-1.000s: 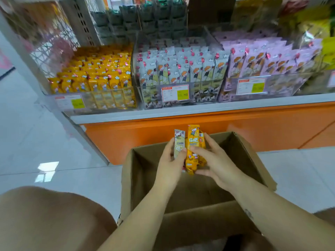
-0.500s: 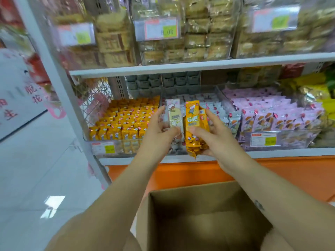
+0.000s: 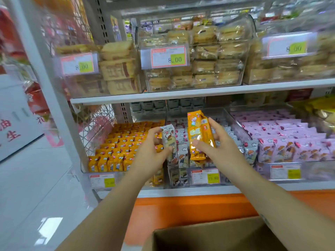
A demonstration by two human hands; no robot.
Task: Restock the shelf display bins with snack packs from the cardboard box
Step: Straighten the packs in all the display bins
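The cardboard box (image 3: 208, 236) lies below. Both hands have risen from it to the shelf: the left hand (image 3: 150, 154) pinches a white pack (image 3: 169, 140), the right hand (image 3: 219, 147) grips orange packs (image 3: 198, 131) over the middle bin (image 3: 224, 176), ready for sorting.

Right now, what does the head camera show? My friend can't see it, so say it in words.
Two hands hold snack packs up before shelf bins: the left hand holds a white pack, the right hand holds orange packs. Behind them stand an orange-pack bin, a white-pack bin and a pink-pack bin; a cardboard box sits below.
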